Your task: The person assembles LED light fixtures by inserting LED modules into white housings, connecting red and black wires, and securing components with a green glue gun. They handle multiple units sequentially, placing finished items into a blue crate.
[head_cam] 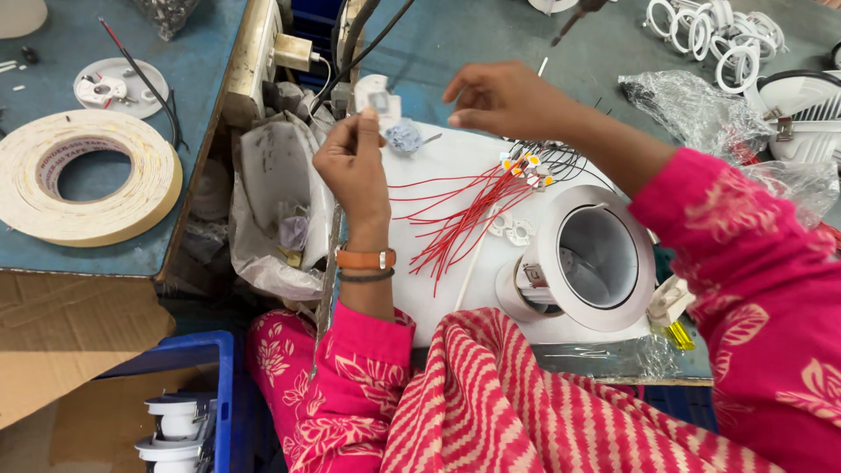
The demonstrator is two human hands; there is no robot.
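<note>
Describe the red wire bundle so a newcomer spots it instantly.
On the white sheet at the bench centre, between the left hand and the round white lamp housing, lies the red wire bundle. It fans out loosely; neighbouring wires are black.

A large roll of cream tape (pixel 88 180) lies flat on a blue-green worktop (pixel 197 70) at the left. Behind it sits a small white round disc (pixel 120 86), crossed by a red and black cable (pixel 140 70). Brown cardboard (pixel 74 337) lies below the tape, beside a blue crate (pixel 221 385) holding white fittings (pixel 175 429). A grey plastic bag (pixel 272 210) hangs in the gap between worktops. At the far right are white rings (pixel 714 35) and crumpled clear plastic (pixel 692 105).
</note>
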